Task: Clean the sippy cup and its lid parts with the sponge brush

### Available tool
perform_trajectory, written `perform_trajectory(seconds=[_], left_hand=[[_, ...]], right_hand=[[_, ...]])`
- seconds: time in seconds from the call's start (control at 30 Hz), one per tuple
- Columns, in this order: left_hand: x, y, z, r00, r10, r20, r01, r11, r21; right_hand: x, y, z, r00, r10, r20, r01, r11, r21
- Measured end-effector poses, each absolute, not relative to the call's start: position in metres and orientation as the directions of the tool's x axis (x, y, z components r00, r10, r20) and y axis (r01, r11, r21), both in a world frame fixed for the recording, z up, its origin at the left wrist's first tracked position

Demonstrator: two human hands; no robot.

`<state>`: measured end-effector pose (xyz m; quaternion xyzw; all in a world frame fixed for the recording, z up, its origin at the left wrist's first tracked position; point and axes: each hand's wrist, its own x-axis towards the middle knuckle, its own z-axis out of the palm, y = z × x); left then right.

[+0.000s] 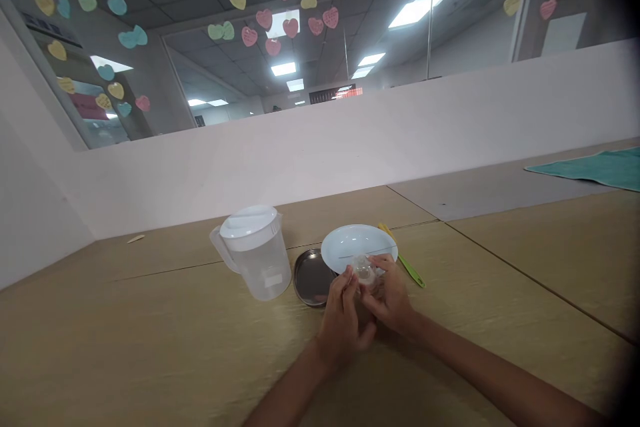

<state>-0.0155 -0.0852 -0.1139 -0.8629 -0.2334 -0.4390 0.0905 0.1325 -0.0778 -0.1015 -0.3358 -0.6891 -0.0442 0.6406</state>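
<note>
Between both hands I hold a small clear round container (364, 269), just over the near edge of a white bowl (359, 237). My left hand (343, 323) has its fingers closed against the container's left side. On its other side, my right hand (393, 295) grips it with thumb and fingers. Whether the container has a lid or anything inside, I cannot tell. A shallow dark metal tray (313, 278) lies left of the bowl, partly behind my left hand. Right of the bowl is a slim utensil with a green handle (413, 273) and a yellow far end.
A clear plastic pitcher (263, 267) with a white lid stands left of the tray, handle to the left. A small flat wooden piece (135, 239) lies far left. A teal cloth (595, 168) is spread far right. A white wall (310, 160) with windows bounds the table's back.
</note>
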Motion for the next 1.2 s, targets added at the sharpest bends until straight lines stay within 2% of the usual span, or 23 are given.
perform_trajectory(seconds=[0.27, 0.4, 0.53, 0.8, 1.0, 1.1, 1.2], left_hand=[[-0.030, -0.083, -0.099, 0.497, 0.355, 0.792, 0.476, -0.874, 0.093], [-0.035, -0.079, -0.096, 0.445, 0.467, 0.764, 0.533, -0.824, 0.193], [-0.032, -0.079, -0.101, 0.489, 0.570, 0.660, 0.573, -0.781, 0.250], [-0.028, -0.079, -0.109, 0.468, 0.671, 0.576, 0.595, -0.720, 0.355], [-0.030, -0.080, -0.112, 0.487, 0.658, 0.575, 0.595, -0.731, 0.333], [-0.032, -0.079, -0.114, 0.500, 0.609, 0.616, 0.581, -0.763, 0.282], [-0.032, -0.078, -0.115, 0.512, 0.552, 0.658, 0.572, -0.790, 0.218]], right_hand=[[0.140, -0.077, -0.099, -0.020, 0.372, 0.928, 0.556, 0.776, -0.299], [0.144, -0.076, -0.097, -0.057, 0.368, 0.928, 0.577, 0.770, -0.270], [0.146, -0.077, -0.097, -0.076, 0.407, 0.910, 0.569, 0.767, -0.295], [0.145, -0.082, -0.091, -0.033, 0.503, 0.864, 0.522, 0.745, -0.414], [0.148, -0.083, -0.093, 0.015, 0.478, 0.878, 0.524, 0.744, -0.414], [0.149, -0.084, -0.094, 0.019, 0.464, 0.886, 0.517, 0.753, -0.406], [0.149, -0.085, -0.093, 0.063, 0.493, 0.868, 0.491, 0.742, -0.457]])
